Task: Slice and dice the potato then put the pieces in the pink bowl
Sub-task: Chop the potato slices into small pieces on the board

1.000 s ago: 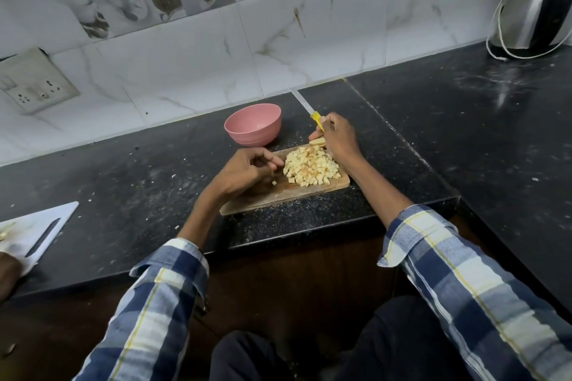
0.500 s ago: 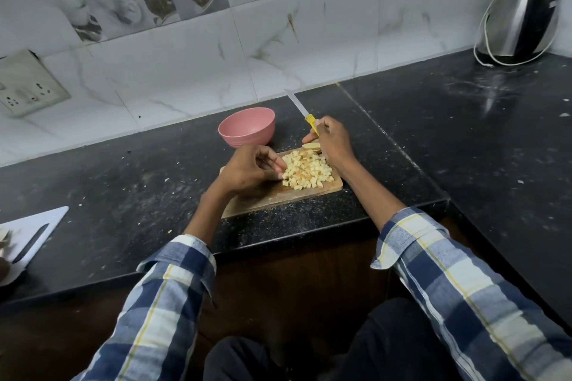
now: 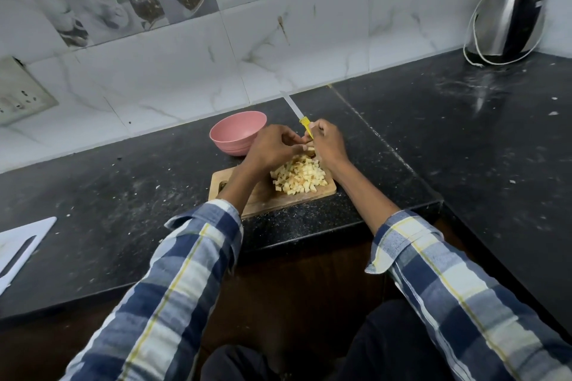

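Note:
A heap of diced potato pieces [image 3: 299, 178] lies on the wooden cutting board [image 3: 322, 195] at the counter's front edge. My right hand [image 3: 327, 144] grips the yellow-handled knife [image 3: 297, 114], its blade pointing up and away towards the wall. My left hand [image 3: 272, 147] hovers over the far end of the heap, fingers curled, its fingertips meeting my right hand at a small potato piece [image 3: 310, 149]. The pink bowl [image 3: 237, 131] stands just behind the board to the left, and looks empty.
The black counter [image 3: 123, 195] carries a white cutting board [image 3: 21, 244] at the far left edge. A steel kettle [image 3: 510, 14] with a white cord stands in the back right corner. A wall socket [image 3: 18, 93] sits on the tiled wall at left.
My left hand has moved from the board's left side up and right, across the heap to my right hand. The knife hand stayed put.

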